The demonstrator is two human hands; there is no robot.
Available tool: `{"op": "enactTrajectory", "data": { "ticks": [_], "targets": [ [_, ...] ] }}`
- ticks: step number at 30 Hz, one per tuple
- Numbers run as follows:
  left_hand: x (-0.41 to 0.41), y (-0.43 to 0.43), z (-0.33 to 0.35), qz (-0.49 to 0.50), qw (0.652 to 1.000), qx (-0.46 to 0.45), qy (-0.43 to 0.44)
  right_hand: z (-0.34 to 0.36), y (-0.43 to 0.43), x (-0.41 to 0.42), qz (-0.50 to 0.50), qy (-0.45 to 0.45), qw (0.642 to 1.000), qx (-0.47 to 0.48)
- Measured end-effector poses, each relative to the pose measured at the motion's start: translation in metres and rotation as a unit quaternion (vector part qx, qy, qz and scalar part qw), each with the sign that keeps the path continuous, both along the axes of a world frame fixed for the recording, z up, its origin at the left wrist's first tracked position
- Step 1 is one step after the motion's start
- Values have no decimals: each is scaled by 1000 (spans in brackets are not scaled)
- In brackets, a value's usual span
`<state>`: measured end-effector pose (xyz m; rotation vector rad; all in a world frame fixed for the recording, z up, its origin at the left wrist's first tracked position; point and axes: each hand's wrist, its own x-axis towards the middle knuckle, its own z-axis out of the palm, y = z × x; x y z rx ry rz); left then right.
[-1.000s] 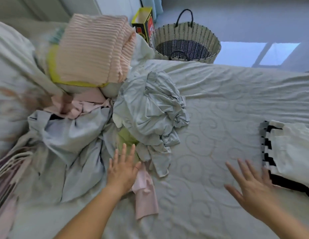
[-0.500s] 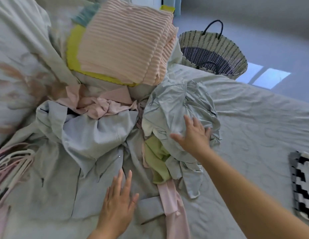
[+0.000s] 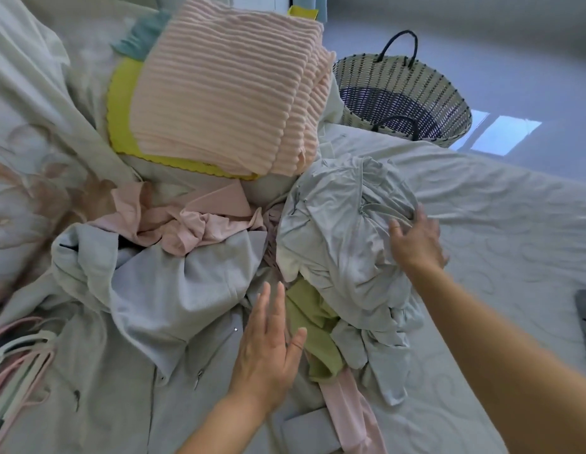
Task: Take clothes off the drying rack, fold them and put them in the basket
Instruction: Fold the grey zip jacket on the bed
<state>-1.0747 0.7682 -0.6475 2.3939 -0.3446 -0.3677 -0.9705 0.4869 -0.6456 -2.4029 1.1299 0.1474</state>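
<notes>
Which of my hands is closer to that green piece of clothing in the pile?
Left. The left hand lies right beside the green garment, thumb at its edge; the right hand is farther up, on the crumpled grey garment.

The heap of clothes (image 3: 173, 290) lies on the bed (image 3: 498, 208). Behind the heap sits a folded blanket (image 3: 226, 93). Behind and right of the heap, off the bed, stands the basket (image 3: 383, 72). At the heap's left lie hangers (image 3: 19, 352).

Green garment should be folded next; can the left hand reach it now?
Probably yes: the left hand hovers right beside the green garment, though the grey top covers its upper edge.
</notes>
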Motion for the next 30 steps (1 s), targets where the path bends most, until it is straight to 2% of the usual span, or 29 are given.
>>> {"op": "enactTrajectory", "data": {
  "ticks": [3,5,8,11,14,16,18,20,22,23,25,27,30],
  "targets": [
    [32,-24,15,-20,1000,-11,-1,-8,-27,6,-123,-13,980,157],
    [61,-39,24,-39,999,-13,-22,-10,-32,6,-115,-8,974,197],
    [108,-67,35,-20,998,-52,-15,-9,-35,4,-49,-36,989,136],
    [145,-97,43,72,990,-111,40,1,-38,-1,11,-130,986,106],
    [170,-120,43,72,994,-74,37,20,-28,-21,142,-222,961,83],
    [185,-136,42,32,999,-30,9,24,-19,-41,287,-224,929,69],
    [200,-154,41,12,1000,5,-6,16,-19,-58,334,-190,919,89],
    [213,-171,41,2,1000,25,-3,10,-29,-66,225,-182,945,151],
    [226,-182,39,-9,999,49,-3,6,-43,-61,65,-205,968,130],
    [232,-186,37,-14,998,64,-1,3,-51,-55,0,-193,975,106],
    [242,-191,34,-24,995,101,11,-5,-65,-41,-96,-110,984,105],
    [255,-195,24,-24,991,128,24,-20,-73,-30,-142,-26,979,145],
    [266,-200,10,-18,990,122,73,-36,-68,-21,-148,40,967,204]
  ]
}}
